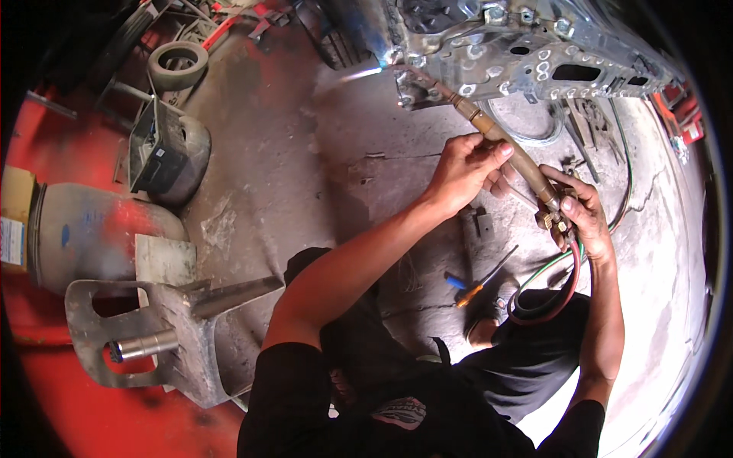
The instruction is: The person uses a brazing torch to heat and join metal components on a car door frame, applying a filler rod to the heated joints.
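Observation:
A brass-coloured gas torch (520,162) slants up and left across the view, with a blue-white flame (362,74) burning at its tip. My right hand (584,208) is wrapped round its lower end, by the valve knobs (555,224). Farther up the handle, my left hand (466,172) is closed against the torch, thumb along its side and fingers curled under. The torch's tip lies close to the lower left corner of a bare metal car body panel (489,65), which is dotted with holes and round spots. A red hose (574,275) and a green hose (546,267) run from the valves.
A screwdriver (481,286) with an orange handle lies on the floor (366,191) between my arms. Coiled wire (534,140) lies beneath the panel. At left are a worn plastic chair (183,328), a grey drum (99,233), a black bin (164,153) and a tyre (178,66).

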Motion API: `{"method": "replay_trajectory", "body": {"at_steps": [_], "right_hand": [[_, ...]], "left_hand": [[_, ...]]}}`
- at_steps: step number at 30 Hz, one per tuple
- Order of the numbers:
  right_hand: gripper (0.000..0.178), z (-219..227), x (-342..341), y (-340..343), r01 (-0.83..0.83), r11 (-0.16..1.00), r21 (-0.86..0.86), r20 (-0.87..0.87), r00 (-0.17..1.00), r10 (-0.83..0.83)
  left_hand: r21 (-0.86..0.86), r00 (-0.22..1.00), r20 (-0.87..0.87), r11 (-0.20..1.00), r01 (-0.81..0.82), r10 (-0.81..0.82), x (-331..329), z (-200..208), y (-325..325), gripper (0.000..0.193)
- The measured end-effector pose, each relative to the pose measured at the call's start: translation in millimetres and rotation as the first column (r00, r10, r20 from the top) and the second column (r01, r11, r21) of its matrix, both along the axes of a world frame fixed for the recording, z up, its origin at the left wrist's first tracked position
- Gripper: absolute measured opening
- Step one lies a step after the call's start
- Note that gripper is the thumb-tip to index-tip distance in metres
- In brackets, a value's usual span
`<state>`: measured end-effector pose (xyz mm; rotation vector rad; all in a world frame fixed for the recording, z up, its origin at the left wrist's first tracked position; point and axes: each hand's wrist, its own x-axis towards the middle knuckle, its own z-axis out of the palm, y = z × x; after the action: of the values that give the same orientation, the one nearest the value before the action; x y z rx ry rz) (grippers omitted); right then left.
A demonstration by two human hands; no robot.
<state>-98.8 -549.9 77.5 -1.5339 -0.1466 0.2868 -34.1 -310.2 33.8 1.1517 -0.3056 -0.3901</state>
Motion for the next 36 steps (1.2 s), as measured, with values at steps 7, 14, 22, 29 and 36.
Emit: {"method": "replay_trajectory", "body": {"at_steps": [7,14,22,29,36], "right_hand": [[0.078,0,2,3,0.004,1.0,-0.027,0.008,1.0,-0.004],[0.076,-1,4,3,-0.031,0.999,-0.031,-0.008,0.999,0.031],[0.076,-2,-3,7,-0.022,1.0,-0.001,0.023,0.999,0.022],[0.08,-3,-14,2,-0.051,0.999,0.012,-0.031,0.998,0.052],[0.078,0,-15,10,-0.021,0.999,0.032,-0.014,1.0,0.021]], "left_hand": [[-0.045,1.0,-0.025,0.999,0.016,-0.017,5,-3,1,0.032],[-0.034,0.999,-0.034,0.999,0.022,-0.023,8,-5,3,0.032],[-0.029,0.999,-0.035,0.999,0.022,-0.023,2,-8,3,0.029],[-0.016,0.997,-0.061,0.999,0.038,-0.039,-10,-10,5,0.03],[-0.002,1.0,0.015,1.0,0.017,-0.017,-3,-2,6,0.031]]}}
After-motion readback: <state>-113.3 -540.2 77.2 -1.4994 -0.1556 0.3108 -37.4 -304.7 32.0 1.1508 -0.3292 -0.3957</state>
